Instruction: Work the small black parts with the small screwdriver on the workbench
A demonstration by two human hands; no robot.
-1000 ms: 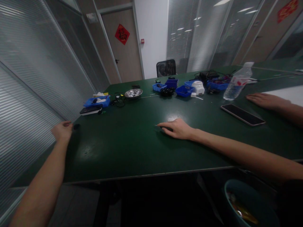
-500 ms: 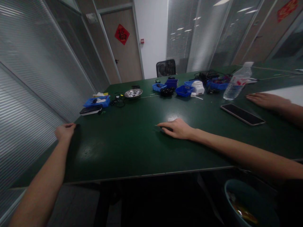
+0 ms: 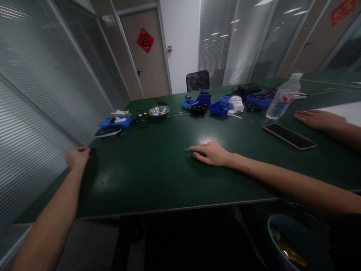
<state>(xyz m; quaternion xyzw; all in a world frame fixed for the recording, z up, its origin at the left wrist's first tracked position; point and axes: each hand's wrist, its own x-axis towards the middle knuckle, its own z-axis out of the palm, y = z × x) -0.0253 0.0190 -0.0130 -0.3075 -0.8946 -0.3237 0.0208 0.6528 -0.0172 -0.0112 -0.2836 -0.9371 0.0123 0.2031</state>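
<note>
My left hand [image 3: 78,157] rests at the left edge of the dark green table [image 3: 146,169], its fingers closed; what they hold, if anything, is too small to tell. Near the middle of the table lies my right hand [image 3: 210,152], thumb and fingers pinched on a thin, pale, pointed item [image 3: 186,149] that sticks out to the left. The item is too small to name. Beyond my right hand, to the right, a phone [image 3: 289,136] lies flat, dark screen up.
A clear bottle [image 3: 283,97] stands behind the phone. Another person's hand [image 3: 318,119] lies flat at the right. Blue trays [image 3: 220,108], a metal bowl [image 3: 159,111], cables and a black case [image 3: 108,131] line the back. A bin [image 3: 299,241] is below the front edge.
</note>
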